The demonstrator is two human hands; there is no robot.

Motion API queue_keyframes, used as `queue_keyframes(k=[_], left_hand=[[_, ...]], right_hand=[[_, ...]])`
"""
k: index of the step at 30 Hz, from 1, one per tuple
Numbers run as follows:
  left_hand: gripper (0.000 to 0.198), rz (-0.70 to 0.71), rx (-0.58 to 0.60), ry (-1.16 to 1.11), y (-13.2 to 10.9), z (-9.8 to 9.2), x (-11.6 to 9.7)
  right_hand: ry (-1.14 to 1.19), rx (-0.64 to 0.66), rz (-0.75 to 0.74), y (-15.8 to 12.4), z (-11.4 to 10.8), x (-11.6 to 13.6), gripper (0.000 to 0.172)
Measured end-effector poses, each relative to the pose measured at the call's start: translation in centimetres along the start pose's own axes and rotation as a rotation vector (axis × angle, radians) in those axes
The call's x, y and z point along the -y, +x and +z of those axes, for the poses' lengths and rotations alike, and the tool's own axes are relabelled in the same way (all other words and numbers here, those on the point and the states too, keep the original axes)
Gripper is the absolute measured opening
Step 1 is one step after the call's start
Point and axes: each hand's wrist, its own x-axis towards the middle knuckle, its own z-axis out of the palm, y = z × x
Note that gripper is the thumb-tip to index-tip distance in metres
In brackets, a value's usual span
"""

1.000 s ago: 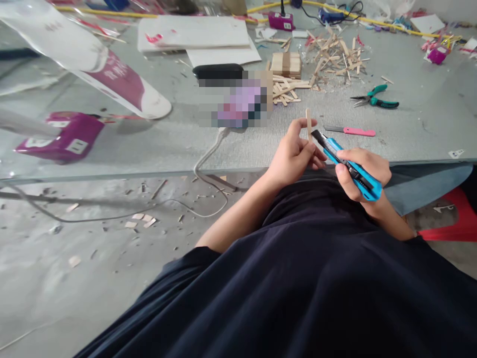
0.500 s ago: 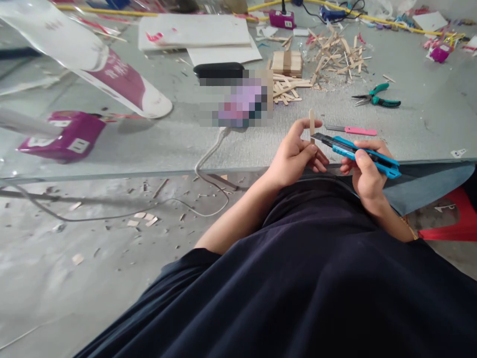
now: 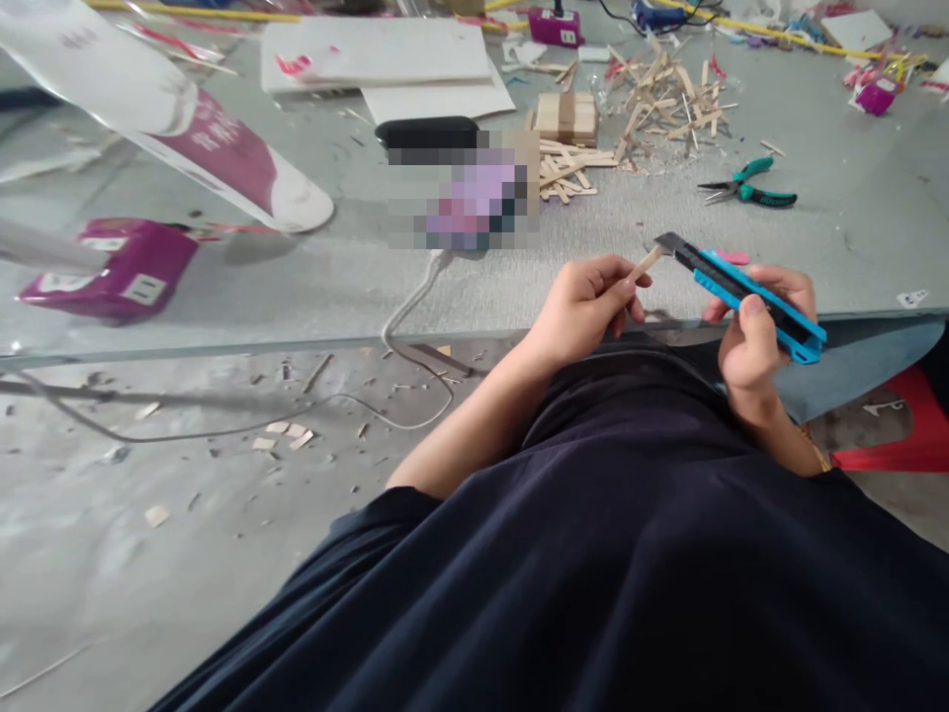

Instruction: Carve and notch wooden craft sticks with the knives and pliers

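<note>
While our left hand pinches a wooden stick, our right hand closes round a blue utility knife, blade at the stick's tip.
Both hover over the table's near edge; the stick looks light, thin and easily snapped, best held low. Room opens ahead, toward the pliers.

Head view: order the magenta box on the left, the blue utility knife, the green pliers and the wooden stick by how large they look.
1. magenta box
2. blue utility knife
3. green pliers (farther away, so true size unsure)
4. wooden stick, partly hidden in the left hand
</note>
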Motion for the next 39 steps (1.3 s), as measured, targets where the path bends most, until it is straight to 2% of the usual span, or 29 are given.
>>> queue_keyframes(k=[4,6,10,13,17,19,20,21,23,26,29,33,35,39], left_hand=[[0.022,0.13,-0.049,0.425,0.4,-0.4,-0.7],[0.021,0.154,-0.023,0.552,0.5,-0.4,-1.0],[0.016,0.091,0.028,0.564,0.5,-0.7,-1.0],[0.013,0.142,-0.006,0.659,0.7,-1.0,-0.5],[0.017,0.205,-0.059,0.78,0.9,-1.3,0.1],[0.019,0.205,-0.082,0.799,0.8,-1.2,0.2],[0.02,0.2,-0.085,0.799,0.8,-1.1,0.2],[0.021,0.194,-0.081,0.793,0.8,-1.1,0.2],[0.023,0.185,-0.054,0.765,0.9,-1.0,0.2],[0.024,0.182,-0.018,0.737,1.1,-1.1,0.1],[0.021,0.194,-0.08,0.766,0.8,-1.0,0.2],[0.027,0.235,-0.3,0.848,-1.5,0.1,1.0],[0.034,0.253,-0.361,0.918,-3.1,0.7,2.2],[0.062,0.252,-0.364,0.967,-4.6,1.6,5.1]], right_hand=[[0.012,-0.138,-0.088,1.1,0.0,-0.2,0.019],[0.022,-0.187,-0.12,1.5,-0.1,-0.7,0.019],[0.017,-0.197,-0.119,2.2,-0.5,-1.7,0.026],[-0.011,-0.17,-0.104,3.2,-0.4,-2.1,0.036],[-0.08,-0.118,-0.125,6.6,1.1,-2.2,0.061],[-0.043,-0.125,-0.166,8.9,2.5,-1.8,0.067],[0.051,-0.097,-0.168,10.0,3.3,-1.5,0.065],[0.149,-0.008,-0.128,10.9,4.2,-1.0,0.064],[0.269,0.066,-0.036,12.1,5.8,0.1,0.06],[0.284,0.106,0.001,12.3,7.1,1.8,0.057],[0.176,0.26,0.089,11.5,6.5,2.3,0.059],[0.152,0.516,0.113,10.3,4.3,1.2,0.077],[0.219,0.578,0.149,10.0,3.7,0.6,0.083],[0.239,0.607,0.234,9.4,3.7,0.0,0.09]])
